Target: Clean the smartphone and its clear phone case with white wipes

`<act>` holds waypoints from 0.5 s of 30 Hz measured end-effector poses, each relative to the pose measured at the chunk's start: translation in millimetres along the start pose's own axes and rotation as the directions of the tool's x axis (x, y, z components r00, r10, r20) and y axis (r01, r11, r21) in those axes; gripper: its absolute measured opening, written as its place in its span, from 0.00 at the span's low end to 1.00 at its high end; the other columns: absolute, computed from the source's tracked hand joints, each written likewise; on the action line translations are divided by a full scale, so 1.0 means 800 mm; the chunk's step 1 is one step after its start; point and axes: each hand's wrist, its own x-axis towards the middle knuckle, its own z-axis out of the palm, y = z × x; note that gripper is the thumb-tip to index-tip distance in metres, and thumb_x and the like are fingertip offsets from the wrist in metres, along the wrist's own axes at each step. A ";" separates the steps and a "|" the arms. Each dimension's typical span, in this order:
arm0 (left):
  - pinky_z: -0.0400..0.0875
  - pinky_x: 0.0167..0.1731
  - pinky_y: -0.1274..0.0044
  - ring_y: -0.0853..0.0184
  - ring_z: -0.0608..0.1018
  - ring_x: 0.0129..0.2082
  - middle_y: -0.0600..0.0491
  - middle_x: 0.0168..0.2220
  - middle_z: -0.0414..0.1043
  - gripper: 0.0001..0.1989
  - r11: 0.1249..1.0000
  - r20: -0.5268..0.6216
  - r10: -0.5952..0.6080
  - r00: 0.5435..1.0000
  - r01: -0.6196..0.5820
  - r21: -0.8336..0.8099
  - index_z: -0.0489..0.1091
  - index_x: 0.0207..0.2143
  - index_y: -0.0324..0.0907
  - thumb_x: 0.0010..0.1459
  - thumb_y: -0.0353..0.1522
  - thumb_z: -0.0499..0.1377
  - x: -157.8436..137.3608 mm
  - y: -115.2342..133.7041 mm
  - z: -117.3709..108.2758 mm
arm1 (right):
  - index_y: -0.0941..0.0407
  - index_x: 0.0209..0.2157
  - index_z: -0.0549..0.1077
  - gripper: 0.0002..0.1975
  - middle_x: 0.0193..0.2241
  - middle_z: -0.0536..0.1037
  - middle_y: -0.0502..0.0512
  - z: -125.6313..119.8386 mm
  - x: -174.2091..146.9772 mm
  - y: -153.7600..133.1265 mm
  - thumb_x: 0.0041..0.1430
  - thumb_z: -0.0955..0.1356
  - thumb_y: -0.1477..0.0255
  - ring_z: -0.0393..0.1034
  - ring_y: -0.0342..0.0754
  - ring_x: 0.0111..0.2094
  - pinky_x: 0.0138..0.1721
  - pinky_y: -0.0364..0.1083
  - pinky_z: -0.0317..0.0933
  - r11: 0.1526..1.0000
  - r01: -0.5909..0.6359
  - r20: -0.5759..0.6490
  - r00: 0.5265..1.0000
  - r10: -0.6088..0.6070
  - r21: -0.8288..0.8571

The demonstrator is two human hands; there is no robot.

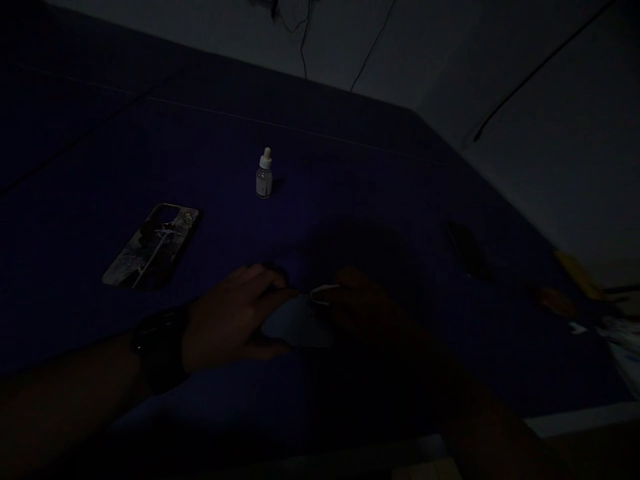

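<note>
In the dim head view, my left hand [235, 313], a black watch on its wrist, grips the left end of a flat, greyish phone [295, 323], thumb on the near edge and fingers on the far edge. My right hand [355, 300] lies in deep shadow over the phone's right end. Its fingers are closed on a small folded white cloth [324, 291], whose pale edge shows at the fingertips. A phone case [155, 247] with a dark picture and a camera cut-out lies left of my hands. Beyond them stands a small dropper bottle [264, 180] with a white cap.
The purple-blue tabletop [225, 160] runs back to a grey wall [225, 30] with hanging cables. On the right lies a dark phone-like slab [469, 250]. Near the right edge are a brownish round item [556, 301], something yellow [580, 273] and a pale crumpled bag [623, 343].
</note>
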 end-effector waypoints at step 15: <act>0.68 0.47 0.63 0.54 0.72 0.48 0.46 0.50 0.69 0.31 1.000 -0.001 0.003 1.000 -0.003 -0.016 0.66 0.58 0.44 0.55 0.43 0.67 0.000 0.000 0.000 | 0.58 0.49 0.76 0.16 0.34 0.73 0.56 -0.021 -0.032 0.009 0.61 0.65 0.80 0.66 0.49 0.35 0.35 0.47 0.64 0.983 0.136 0.106 0.987 -0.123 -0.126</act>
